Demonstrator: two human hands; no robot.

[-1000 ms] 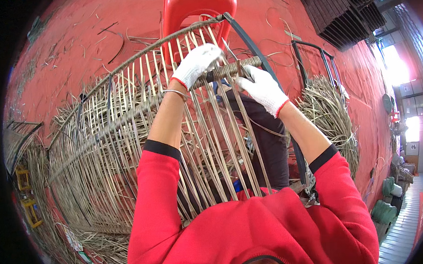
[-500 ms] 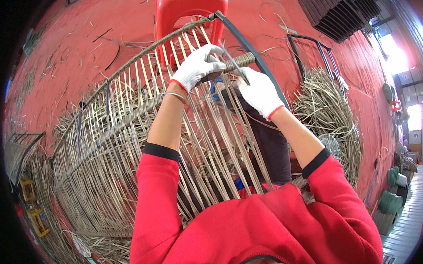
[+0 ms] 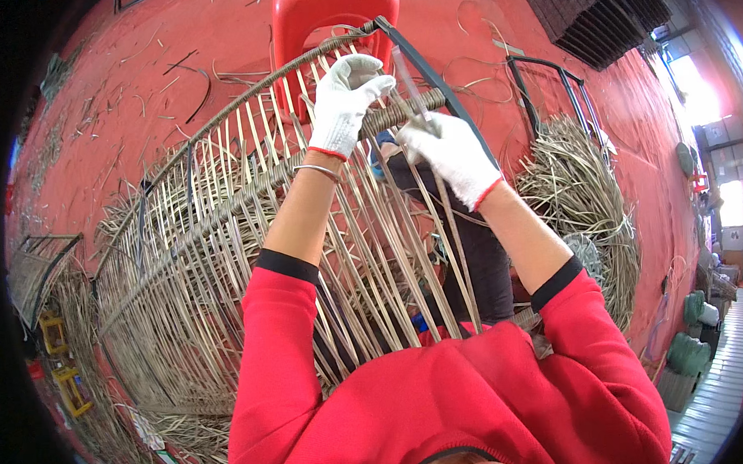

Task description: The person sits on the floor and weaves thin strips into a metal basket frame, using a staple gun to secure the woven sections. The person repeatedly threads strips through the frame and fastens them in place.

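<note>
At upper center, the right hand (image 3: pixel 453 152) pinches a strip (image 3: pixel 410 84); the left hand (image 3: pixel 343 105), fingers parted, hovers by the bar (image 3: pixel 395 115). A slack pull could leave the strip loose.

A long dark-edged frame (image 3: pixel 418 60) before me, rows of pale tan strands (image 3: pixel 378 240) strung across, a wrapped bar (image 3: pixel 262 185) running lengthwise, one loose strip (image 3: pixel 407 81), blurred, crossing that bar near its end
</note>
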